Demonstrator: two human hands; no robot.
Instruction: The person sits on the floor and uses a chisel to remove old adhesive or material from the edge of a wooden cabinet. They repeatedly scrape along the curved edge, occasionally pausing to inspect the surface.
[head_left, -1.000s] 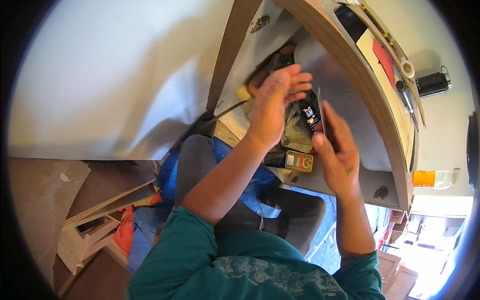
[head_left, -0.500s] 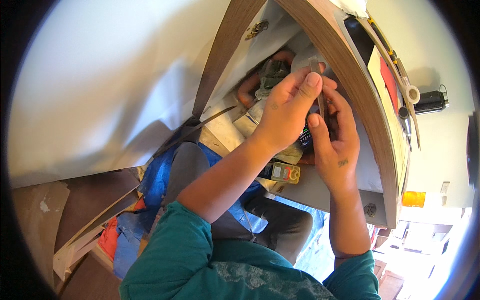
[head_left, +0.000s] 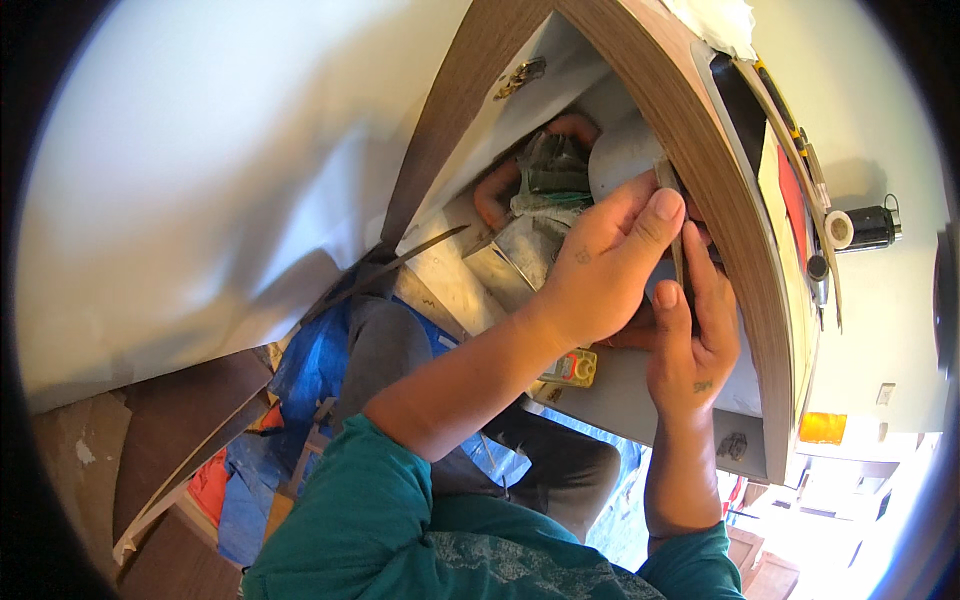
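Observation:
A thin, narrow brownish strip [head_left: 679, 262], seemingly of wood, stands upright between my two hands at the opening of a cabinet [head_left: 690, 110] with wood-grain edges. My left hand [head_left: 610, 250] pinches its upper part, thumb against the near face. Lower down, my right hand [head_left: 697, 340] is closed about the strip between thumb and fingers, some of which are hidden. The strip lies close beside the cabinet's right-hand edge; whether it touches cannot be made out.
Inside the cabinet are a green-grey cloth [head_left: 555, 165], a pipe-like orange-brown piece [head_left: 492, 200] and a yellow device [head_left: 578, 367]. A long thin dark strip [head_left: 425, 245] leans at the left edge. Hand tools and a black flask [head_left: 868, 228] lie on top. Blue sheeting [head_left: 312, 360] covers the floor.
Both hands have moved right and slightly down with the strip, nearer to the cabinet's right-hand edge. The view has shifted a little as well.

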